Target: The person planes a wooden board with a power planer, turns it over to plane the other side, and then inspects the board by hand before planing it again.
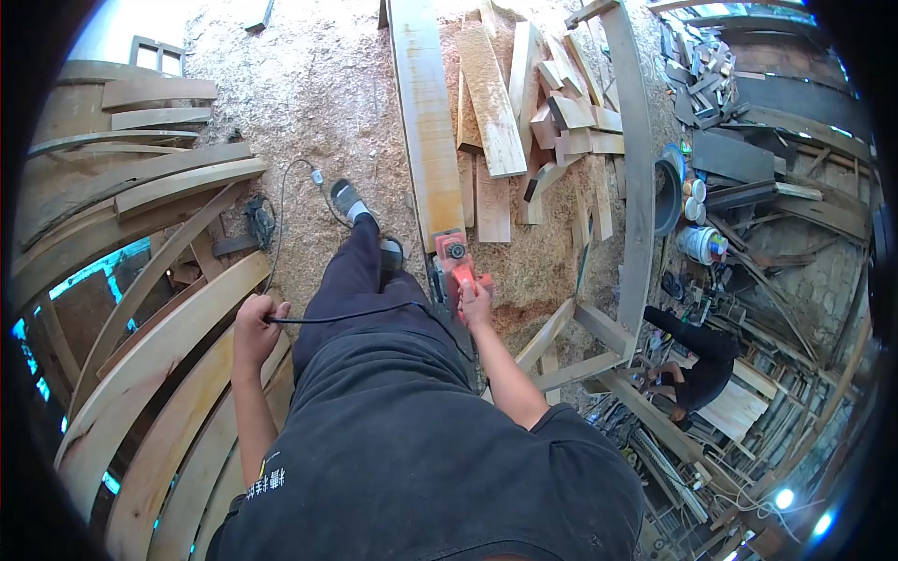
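My right hand (pixel 475 305) is wrapped round the handle of a red electric planer (pixel 453 247). The planer sits at the near end of a long wooden beam (pixel 426 122), which runs away from my body. My left hand (pixel 258 323), out to the side, is closed round a black power cord (pixel 360 316). From there the cord crosses my waist toward the planer. Another stretch of it rises past my left hand to a white plug connection (pixel 317 176) near my foot. The planer's underside is hidden from this angle.
Wood shavings (pixel 309 103) cover the floor. Cut timber blocks (pixel 571 112) lie piled right of the beam, and curved planks (pixel 178 411) are stacked at left. A wooden frame (pixel 636 178) stands at right. Beyond it, a co-worker (pixel 702 369) bends over, near a white bucket (pixel 700 245).
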Tool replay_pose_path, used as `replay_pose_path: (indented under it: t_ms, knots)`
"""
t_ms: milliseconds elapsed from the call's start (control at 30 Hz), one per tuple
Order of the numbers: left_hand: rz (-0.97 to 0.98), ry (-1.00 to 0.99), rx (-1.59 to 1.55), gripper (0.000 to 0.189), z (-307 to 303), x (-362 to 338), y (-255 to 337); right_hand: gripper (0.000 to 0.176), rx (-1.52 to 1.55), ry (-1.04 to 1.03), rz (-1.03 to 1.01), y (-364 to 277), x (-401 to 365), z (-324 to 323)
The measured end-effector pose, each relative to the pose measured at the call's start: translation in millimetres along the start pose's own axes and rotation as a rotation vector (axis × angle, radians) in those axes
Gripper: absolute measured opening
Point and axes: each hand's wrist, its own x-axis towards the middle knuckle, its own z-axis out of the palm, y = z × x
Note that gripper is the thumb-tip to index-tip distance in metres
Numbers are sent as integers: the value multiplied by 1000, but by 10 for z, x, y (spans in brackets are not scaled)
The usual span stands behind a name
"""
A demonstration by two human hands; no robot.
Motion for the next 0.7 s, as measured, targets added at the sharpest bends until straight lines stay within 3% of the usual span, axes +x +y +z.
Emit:
replay_pose_path:
  t_ms: [300,367,700]
  knots:
    - [6,5,-6,45,-67,295,23,36,58,-13,-26,-69,250,169]
    - [-15,-11,-5,44,-82,371,25,37,77,-3,-108,4,393,235]
    - [10,-62,14,44,-230,716,44,37,141,-11,-140,-587,867,553]
